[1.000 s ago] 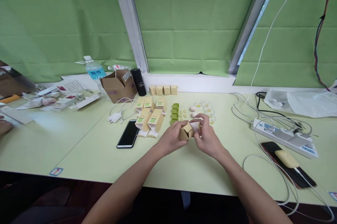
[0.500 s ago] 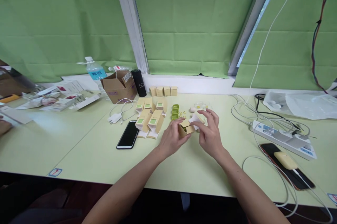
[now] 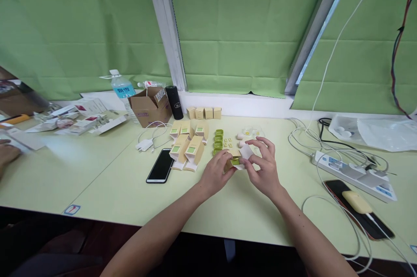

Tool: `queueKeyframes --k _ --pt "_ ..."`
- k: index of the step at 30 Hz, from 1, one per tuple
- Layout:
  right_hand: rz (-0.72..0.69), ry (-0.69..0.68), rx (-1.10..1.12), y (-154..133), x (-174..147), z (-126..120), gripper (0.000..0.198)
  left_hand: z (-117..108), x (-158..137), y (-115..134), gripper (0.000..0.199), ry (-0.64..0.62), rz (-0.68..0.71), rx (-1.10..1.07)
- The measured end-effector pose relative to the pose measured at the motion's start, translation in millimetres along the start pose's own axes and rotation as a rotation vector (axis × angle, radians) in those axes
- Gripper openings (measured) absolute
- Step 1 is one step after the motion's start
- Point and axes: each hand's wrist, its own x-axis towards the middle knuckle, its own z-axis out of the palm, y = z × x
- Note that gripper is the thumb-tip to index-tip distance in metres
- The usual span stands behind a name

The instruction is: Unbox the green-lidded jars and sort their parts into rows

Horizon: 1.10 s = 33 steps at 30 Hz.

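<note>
My left hand (image 3: pixel 212 173) is wrapped round a small tan cardboard box (image 3: pixel 233 153) held above the table. The box's end is open, and a green insert (image 3: pixel 235 161) shows inside. My right hand (image 3: pixel 265 167) has its thumb and forefinger at the box's open end, by a white inner flap (image 3: pixel 246 151). Just beyond the box, green trays (image 3: pixel 218 138) stand in a row beside several tiny yellowish pieces (image 3: pixel 229 140). Several boxes with open flaps (image 3: pixel 194 146) lie left of my hands.
A black-screened phone (image 3: pixel 160 166) lies left, near a white charger (image 3: pixel 145 144). Behind stand a brown carton (image 3: pixel 148 112), a black bottle (image 3: pixel 174 102) and small closed boxes (image 3: pixel 208 113). A power strip (image 3: pixel 355 175) and loose cables are right. Another person's hand (image 3: pixel 8 153) is far left.
My right fingers have moved down to the box's open end, and more of the green insert shows. The white flap stands folded out. The view has shifted slightly.
</note>
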Motion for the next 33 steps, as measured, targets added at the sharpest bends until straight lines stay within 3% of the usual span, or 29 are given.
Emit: queueKeyframes --k 6,15,21,26,29,33 --pt "-0.007 -0.083 -0.083 -4.2 1.3 -2.8 0.011 -1.4 1.0 0.8 0.055 0.019 0.036 0.000" --pt "0.021 -0.203 -0.151 1.3 -1.5 2.1 0.026 -3.3 -0.1 3.6 0.064 -0.093 0.081 -0.031" --pt "0.158 -0.087 0.114 -0.1 2.0 -5.1 0.015 -3.4 1.3 5.8 0.062 -0.082 -0.016 -0.076" --pt "0.531 -0.044 0.600 5.1 7.3 -15.3 0.021 -4.7 1.5 7.6 0.062 -0.109 -0.118 -0.090" --pt "0.668 0.108 0.770 14.1 9.7 -18.9 0.032 -6.7 1.4 9.2 0.060 -0.110 -0.140 -0.085" --pt "0.744 0.304 0.870 29.5 12.4 -24.9 0.034 -9.7 2.6 9.7 0.062 -0.092 -0.184 -0.108"
